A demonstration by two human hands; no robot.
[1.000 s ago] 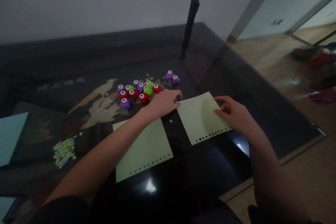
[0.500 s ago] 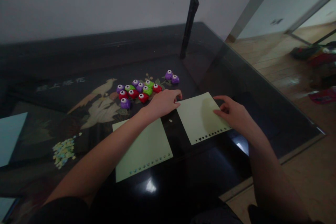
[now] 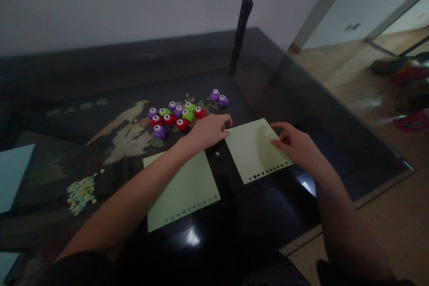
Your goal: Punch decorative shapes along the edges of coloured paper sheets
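Pale green paper lay between my hands: one sheet, flat on the glossy black table, a row of small dark cut-out shapes along its near edge. My left hand was at the sheet's far left corner, fingers curled, the thumb tip right beside that corner; I could not tell whether they pinched it. My right hand was at the right edge, thumb and forefinger spread apart, their tips at the paper. Below my left forearm lay a second sheet, partly covered from view, with a similar row along its near edge. Just beyond my left hand sat a cluster of purple, red and green pieces with round white tops, and two purple ones stood farther right. Tiny paper bits were heaped well off to the left.
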